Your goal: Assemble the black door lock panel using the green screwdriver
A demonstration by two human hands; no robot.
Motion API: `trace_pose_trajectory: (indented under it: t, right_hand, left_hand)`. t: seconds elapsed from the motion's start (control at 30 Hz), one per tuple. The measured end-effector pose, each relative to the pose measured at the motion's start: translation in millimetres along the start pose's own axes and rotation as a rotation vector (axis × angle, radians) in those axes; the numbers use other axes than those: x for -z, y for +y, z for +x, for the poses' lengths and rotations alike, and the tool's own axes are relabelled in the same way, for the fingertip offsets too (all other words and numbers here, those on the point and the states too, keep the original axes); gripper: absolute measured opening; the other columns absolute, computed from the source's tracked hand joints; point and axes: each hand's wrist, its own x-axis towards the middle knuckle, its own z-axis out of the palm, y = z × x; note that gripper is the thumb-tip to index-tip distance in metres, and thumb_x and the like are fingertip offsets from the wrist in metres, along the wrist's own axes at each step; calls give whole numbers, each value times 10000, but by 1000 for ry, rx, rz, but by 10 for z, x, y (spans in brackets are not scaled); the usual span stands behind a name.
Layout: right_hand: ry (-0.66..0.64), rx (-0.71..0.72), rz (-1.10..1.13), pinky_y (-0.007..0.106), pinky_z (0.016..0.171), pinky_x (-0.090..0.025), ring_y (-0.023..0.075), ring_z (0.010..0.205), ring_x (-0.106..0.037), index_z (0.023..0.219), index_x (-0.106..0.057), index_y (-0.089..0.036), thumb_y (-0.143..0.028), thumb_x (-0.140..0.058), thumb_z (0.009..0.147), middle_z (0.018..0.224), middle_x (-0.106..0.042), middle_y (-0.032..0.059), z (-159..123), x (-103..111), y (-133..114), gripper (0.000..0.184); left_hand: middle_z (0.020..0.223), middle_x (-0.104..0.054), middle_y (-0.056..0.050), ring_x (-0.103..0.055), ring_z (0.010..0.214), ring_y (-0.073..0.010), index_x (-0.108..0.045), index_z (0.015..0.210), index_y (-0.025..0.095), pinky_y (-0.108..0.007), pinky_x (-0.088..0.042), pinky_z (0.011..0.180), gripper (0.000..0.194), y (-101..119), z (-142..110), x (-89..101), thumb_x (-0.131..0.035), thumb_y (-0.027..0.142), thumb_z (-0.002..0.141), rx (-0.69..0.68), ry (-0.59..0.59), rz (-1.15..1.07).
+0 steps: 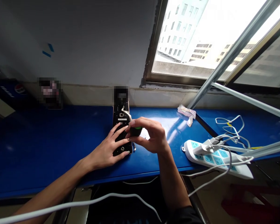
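Observation:
A long black device (120, 119) with a small white cable on top lies on the blue table (49, 140), reaching back to the wall. My left hand (109, 147) rests flat on its near end, fingers spread. My right hand (149, 135) hovers just right of it, fingers curled around a dark tool handle with a green cap (136, 130), held upright over the device's lower part. The tool's tip is hidden by my fingers.
A white power strip (218, 158) with plugged chargers and white cables lies at the table's right end. A crumpled wrapper (187, 112) sits near the window sill. Metal bars (235, 93) cross at right. A white cable (95, 200) runs below the front edge.

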Motion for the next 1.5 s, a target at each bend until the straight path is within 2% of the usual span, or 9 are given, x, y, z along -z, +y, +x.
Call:
trace_pose_trajectory:
  t: [0.3,0.63,0.8,0.9,1.0,1.13,1.2,1.33,1.5]
  right_hand:
    - [43,12,-55,323,765,-657,190,935,-780,1305,-642,-259,-162,-801,869,1165,-774,67,14,-27,29,474]
    - [79,-87,-87,380,840,-667,225,990,-775,1400,-546,-285,-152,-778,870,1120,-757,64,-91,-54,5,594]
    - [329,-19,-123,368,705,-658,196,759,-746,1433,-490,-355,-130,-754,873,881,-724,-5,-58,19,-36,659]
    - [441,-5,-310,348,647,-634,180,722,-712,1382,-561,-347,-164,-772,857,966,-730,14,-45,177,-9,595]
    - [361,-108,-464,351,697,-633,165,774,-709,1355,-590,-316,-183,-767,851,1232,-714,53,-73,364,35,550]
    - [271,-244,-523,341,703,-630,147,709,-681,1340,-582,-282,-210,-741,868,1055,-735,15,-126,520,65,504]
    - [226,-301,-521,340,715,-635,150,703,-684,1327,-577,-275,-222,-727,882,945,-724,-8,-137,539,70,472]
    - [157,-365,-498,336,756,-646,153,741,-695,1300,-564,-276,-237,-720,895,879,-708,-24,-138,516,102,435]
    - [129,-347,-473,325,758,-645,143,754,-694,1292,-564,-283,-222,-728,893,896,-698,-30,-142,488,157,436]
  left_hand:
    - [1706,-283,-52,-148,1584,-435,-631,1432,316,-645,-318,1250,478,-19,19,-14,-669,411,965,-12,14,15]
    - [1736,-218,-29,-39,1608,-426,-593,1468,324,-657,-309,1253,495,-7,8,2,-634,430,986,13,-24,-4]
    - [1754,-156,-11,-69,1599,-451,-528,1514,394,-727,-243,1232,538,12,0,18,-623,451,987,29,-14,53]
    - [1744,-197,-25,-45,1596,-471,-522,1518,394,-769,-111,1232,582,38,-7,46,-658,467,957,27,57,113]
    - [1725,-255,-55,-60,1599,-460,-554,1499,343,-723,-157,1252,581,97,41,98,-677,466,944,-50,112,107]
    - [1587,-501,-89,-323,1541,-377,-623,1437,272,-569,-367,1236,493,217,263,163,-640,451,978,-179,26,20]
    - [1447,-637,-88,-416,1487,-359,-671,1372,252,-557,-423,1200,451,267,411,171,-614,485,990,-177,-30,-1]
    - [1370,-693,-106,-448,1454,-394,-733,1269,199,-606,-409,1192,501,312,621,144,-605,582,972,-167,-111,11]
    - [1319,-722,-102,-448,1457,-382,-755,1225,214,-587,-416,1189,464,294,603,171,-649,571,949,-153,-91,-43]
